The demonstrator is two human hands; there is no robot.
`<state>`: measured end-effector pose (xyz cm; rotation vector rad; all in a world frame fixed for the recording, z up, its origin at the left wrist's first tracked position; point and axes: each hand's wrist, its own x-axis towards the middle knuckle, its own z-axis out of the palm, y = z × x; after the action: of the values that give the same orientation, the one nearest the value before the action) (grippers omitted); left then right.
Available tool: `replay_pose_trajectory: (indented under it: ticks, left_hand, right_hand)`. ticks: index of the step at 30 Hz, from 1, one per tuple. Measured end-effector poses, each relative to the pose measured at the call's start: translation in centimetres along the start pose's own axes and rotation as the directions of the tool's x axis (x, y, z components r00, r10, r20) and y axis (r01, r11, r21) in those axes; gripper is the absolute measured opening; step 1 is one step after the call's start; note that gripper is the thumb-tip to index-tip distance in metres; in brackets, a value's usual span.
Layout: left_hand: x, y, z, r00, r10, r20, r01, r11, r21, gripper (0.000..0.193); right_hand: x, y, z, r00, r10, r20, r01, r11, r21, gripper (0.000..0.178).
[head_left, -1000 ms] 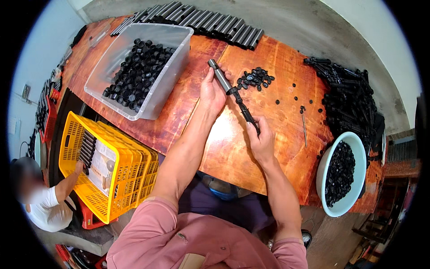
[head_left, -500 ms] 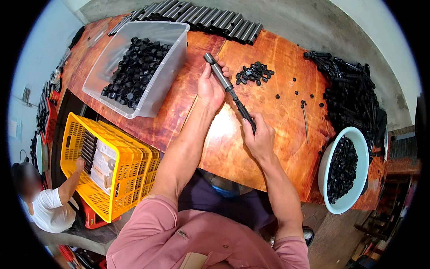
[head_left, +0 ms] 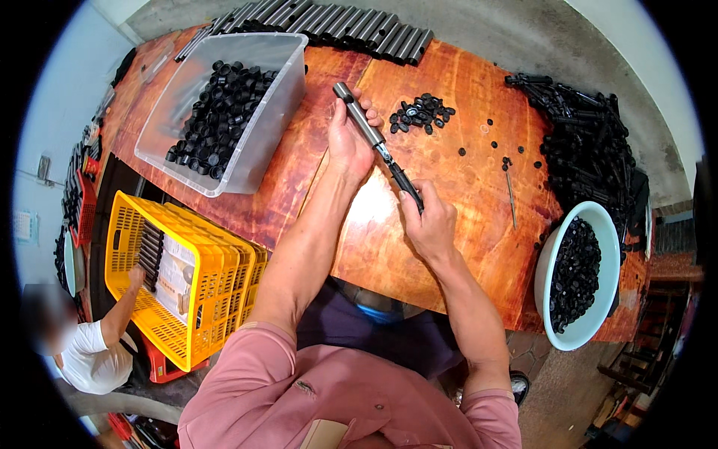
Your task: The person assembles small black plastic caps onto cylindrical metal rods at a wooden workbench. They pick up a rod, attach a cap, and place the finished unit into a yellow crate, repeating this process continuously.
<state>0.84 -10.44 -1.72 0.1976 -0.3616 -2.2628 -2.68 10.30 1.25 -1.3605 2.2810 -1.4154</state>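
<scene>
My left hand is wrapped round a grey metal tube, which slants from upper left to lower right over the table. At the tube's lower end, in line with it, is a black rod-like part with a shiny section near the tube. How far this part sits inside the tube, I cannot tell. My right hand grips the black part's lower end, thumb along it. Just beyond the hands lies a small pile of black round caps.
A clear plastic bin of black caps stands left on the wooden table. Grey tubes line the back. At right are a heap of black rod parts, a pale blue basin and a thin metal rod. A person reaches into a yellow crate.
Both hands keep hold of the tube and black part, with only a slight shift. A shiny section now shows between the two parts. The other person's hand has moved slightly inside the crate.
</scene>
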Motion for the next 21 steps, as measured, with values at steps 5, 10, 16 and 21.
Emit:
replay_pose_trajectory:
  ticks: [5,10,16,21]
  left_hand:
    - [-0.6,-1.0,0.6,0.999,-0.051,0.019,0.051,0.998,-0.022,0.037]
    - [-0.8,-1.0,0.6,0.998,-0.055,0.033,0.054,0.998,0.011,0.040]
    - [-0.9,-1.1,0.3,0.993,-0.112,0.031,0.113,0.994,-0.001,0.039]
    - [-1.2,-1.8,0.9,0.991,-0.130,0.043,0.131,0.990,-0.042,0.035]
  right_hand:
    - [0.1,0.2,0.2,0.998,0.064,0.007,-0.064,0.998,0.022,0.017]
    - [0.1,0.0,0.5,0.996,0.089,0.024,-0.090,0.996,0.021,0.019]
    - [0.2,0.0,0.8,0.991,0.124,0.054,-0.123,0.992,-0.005,0.021]
    - [0.1,0.1,0.8,0.988,0.151,0.041,-0.151,0.988,-0.021,0.020]
